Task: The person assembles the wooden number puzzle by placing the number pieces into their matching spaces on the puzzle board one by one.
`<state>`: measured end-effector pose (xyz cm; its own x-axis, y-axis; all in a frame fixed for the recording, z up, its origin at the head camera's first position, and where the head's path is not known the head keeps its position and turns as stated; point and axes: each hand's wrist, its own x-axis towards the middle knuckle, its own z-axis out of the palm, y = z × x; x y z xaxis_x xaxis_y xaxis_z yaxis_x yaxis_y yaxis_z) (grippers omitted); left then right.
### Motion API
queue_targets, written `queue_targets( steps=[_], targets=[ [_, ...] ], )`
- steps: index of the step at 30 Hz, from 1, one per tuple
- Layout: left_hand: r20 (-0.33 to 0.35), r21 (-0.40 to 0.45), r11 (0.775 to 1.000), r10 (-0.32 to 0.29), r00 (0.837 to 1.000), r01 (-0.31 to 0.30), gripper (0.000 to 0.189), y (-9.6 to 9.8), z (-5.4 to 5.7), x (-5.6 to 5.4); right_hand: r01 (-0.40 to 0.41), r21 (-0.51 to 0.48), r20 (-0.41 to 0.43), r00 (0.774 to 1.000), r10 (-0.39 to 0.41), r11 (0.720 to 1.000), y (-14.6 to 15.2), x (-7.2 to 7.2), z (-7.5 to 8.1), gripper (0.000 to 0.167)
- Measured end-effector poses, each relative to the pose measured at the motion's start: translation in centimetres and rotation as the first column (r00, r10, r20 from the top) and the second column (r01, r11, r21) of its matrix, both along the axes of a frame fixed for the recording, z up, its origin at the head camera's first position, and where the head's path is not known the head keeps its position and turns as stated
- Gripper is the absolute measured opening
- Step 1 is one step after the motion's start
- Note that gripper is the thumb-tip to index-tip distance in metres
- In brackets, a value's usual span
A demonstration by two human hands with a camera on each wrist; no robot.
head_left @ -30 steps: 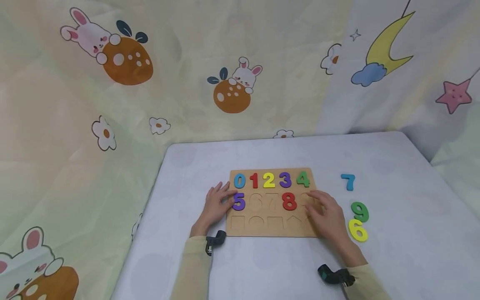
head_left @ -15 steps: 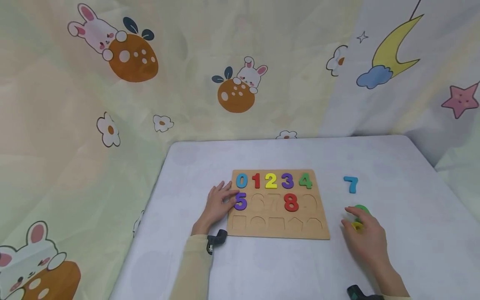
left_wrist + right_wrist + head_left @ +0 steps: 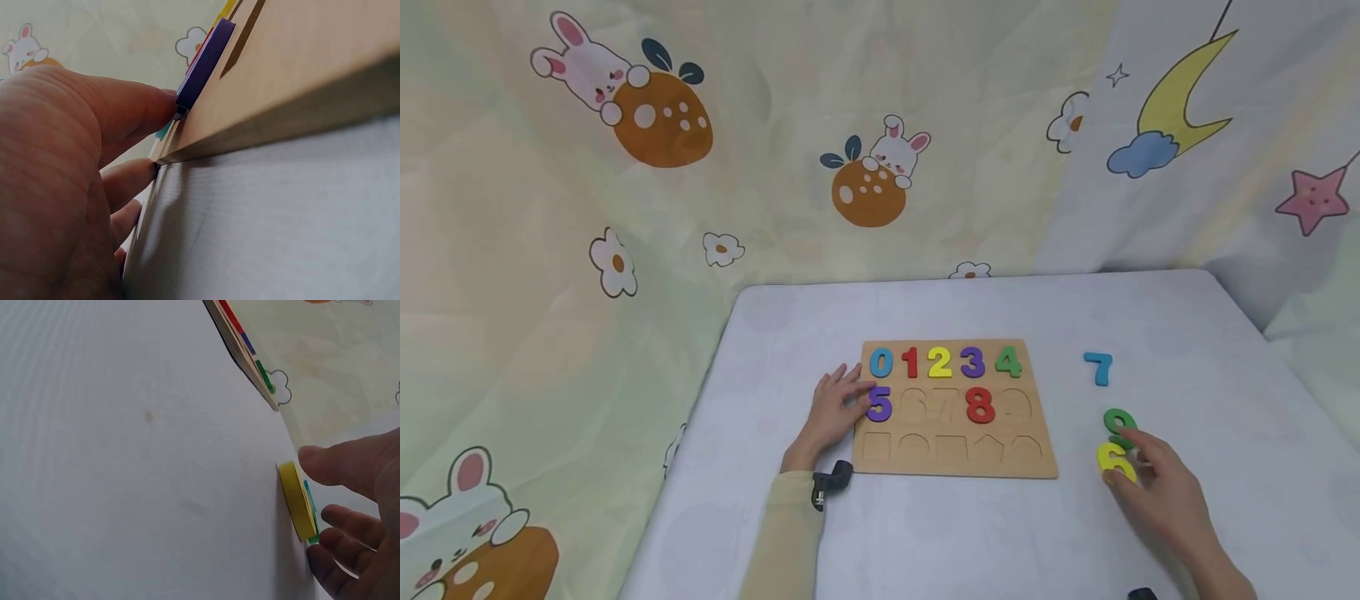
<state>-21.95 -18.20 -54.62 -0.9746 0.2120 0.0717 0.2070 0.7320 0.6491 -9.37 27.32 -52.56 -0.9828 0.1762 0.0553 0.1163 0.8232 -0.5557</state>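
Note:
A wooden number board (image 3: 917, 467) lies on the table with 0 to 4 in its top row. A purple 5 (image 3: 206, 62) and a red 8 (image 3: 972, 396) sit in the middle row. My left hand (image 3: 831, 414) rests along the board's left edge, fingers extended, thumb tip right at the 5. To the board's right, my right hand (image 3: 1168, 487) is over a yellow 6 (image 3: 297, 500), thumb and fingers spread around it. Its thumb covers part of the 6 in the head view, and the index finger overlaps the green 9 (image 3: 1108, 419) just behind.
A blue 7 (image 3: 1102, 368) lies farther back on the right of the white table (image 3: 970, 542). Several outlined recesses show in the board's middle and bottom rows. A printed curtain (image 3: 760, 167) hangs behind the table.
My right hand has moved from the board's right side out to the right, then down to the yellow 6 and green 9. My left hand has stayed at the board's left edge.

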Motion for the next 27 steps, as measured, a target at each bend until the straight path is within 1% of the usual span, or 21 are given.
queue_targets(
  steps=[3,6,11,17,19,22,27],
  targets=[
    [-0.011,-0.001,1.000,-0.001,1.000,0.001,0.032,0.0,-0.1,-0.1,-0.036,0.009,0.051,0.998,0.035,0.999,0.2,0.2,-0.1,0.073],
    [-0.017,-0.004,1.000,0.000,1.000,0.000,0.032,-0.1,-0.1,-0.2,-0.069,0.013,0.062,0.996,0.068,0.998,0.3,0.3,-0.1,0.078],
    [-0.009,-0.011,1.000,0.001,1.000,-0.001,0.032,0.0,-0.1,-0.1,-0.103,0.015,0.046,0.994,0.102,0.995,0.1,0.4,0.0,0.082],
    [-0.019,-0.002,1.000,0.007,1.000,-0.007,0.031,-0.1,-0.1,-0.1,-0.148,0.030,-0.025,0.989,0.148,0.989,-0.7,0.2,-0.2,0.079],
    [-0.022,-0.003,1.000,0.008,1.000,-0.008,0.031,-0.1,-0.1,-0.1,-0.165,0.032,-0.027,0.986,0.166,0.986,-0.9,0.0,-0.1,0.078],
    [-0.022,-0.004,1.000,0.004,1.000,-0.004,0.032,-0.1,-0.1,-0.1,-0.179,0.020,0.015,0.984,0.179,0.984,-1.0,-0.2,0.0,0.076],
    [-0.009,-0.009,1.000,0.000,1.000,0.000,0.032,0.0,0.0,0.0,-0.192,-0.011,0.125,0.973,0.192,0.981,-0.9,-0.4,0.4,0.079]
  ],
)
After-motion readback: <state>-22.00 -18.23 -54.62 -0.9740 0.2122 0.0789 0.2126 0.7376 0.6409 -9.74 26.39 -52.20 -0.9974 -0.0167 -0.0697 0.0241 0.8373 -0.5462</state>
